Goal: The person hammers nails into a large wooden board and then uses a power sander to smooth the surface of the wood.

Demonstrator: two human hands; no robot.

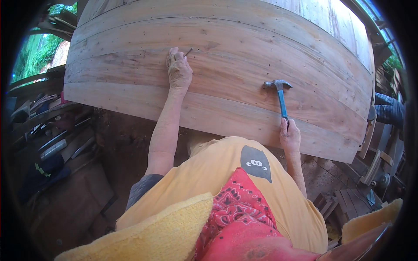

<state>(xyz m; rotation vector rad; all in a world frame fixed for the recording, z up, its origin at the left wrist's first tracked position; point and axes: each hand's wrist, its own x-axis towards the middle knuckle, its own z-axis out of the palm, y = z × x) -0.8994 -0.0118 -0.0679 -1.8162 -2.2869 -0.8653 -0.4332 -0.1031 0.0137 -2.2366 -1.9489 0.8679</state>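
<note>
A wide surface of pale wooden planks [244,56] fills the upper part of the head view, with small dark marks dotted along its boards. My left hand [179,71] is on the planks left of centre, fingers closed around a thin metal rod [188,51] like a large nail or a punch. The rod's visible end sticks out up and to the right; its other end is hidden by my fingers. To the right, my right hand [290,135] grips a claw hammer [282,102] low on its blue handle. The hammer's metal head is over the boards, apart from the rod.
Wood pieces and tools crowd a rack [56,135] at the left. Stacked timber [348,202] lies at the lower right. Another person's leg in blue checked cloth [389,108] shows at the right edge. The planks' near edge runs just beyond my body.
</note>
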